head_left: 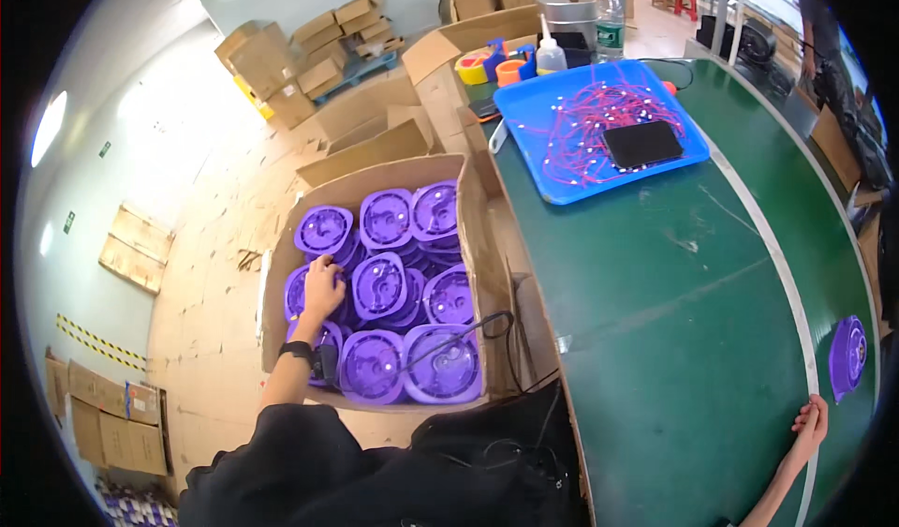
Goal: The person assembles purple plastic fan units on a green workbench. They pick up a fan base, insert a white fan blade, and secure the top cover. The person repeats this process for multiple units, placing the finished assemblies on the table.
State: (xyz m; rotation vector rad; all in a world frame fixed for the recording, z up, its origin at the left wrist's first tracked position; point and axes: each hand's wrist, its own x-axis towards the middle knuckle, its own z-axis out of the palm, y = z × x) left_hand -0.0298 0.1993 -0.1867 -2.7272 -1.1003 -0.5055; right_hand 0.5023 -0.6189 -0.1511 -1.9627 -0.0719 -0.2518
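In the head view, the left hand (323, 286) reaches down into an open cardboard box (468, 246) at the centre left of the frame, beside the green counter (655, 340). The box is filled with stacked purple round discs (412, 302). The hand rests on a disc near the box's left side, its fingers (318, 265) curled over the disc's edge; whether they truly pinch it cannot be told. A black watch (297, 350) sits on that wrist.

The right hand (811, 426) lies at the lower right of the frame on the counter's white stripe, fingers bent and close together, holding nothing. Just above it lies a single purple disc (847, 356).

At the upper centre, a blue tray (599, 133) holds red wires (590, 119) and a black phone (641, 143).
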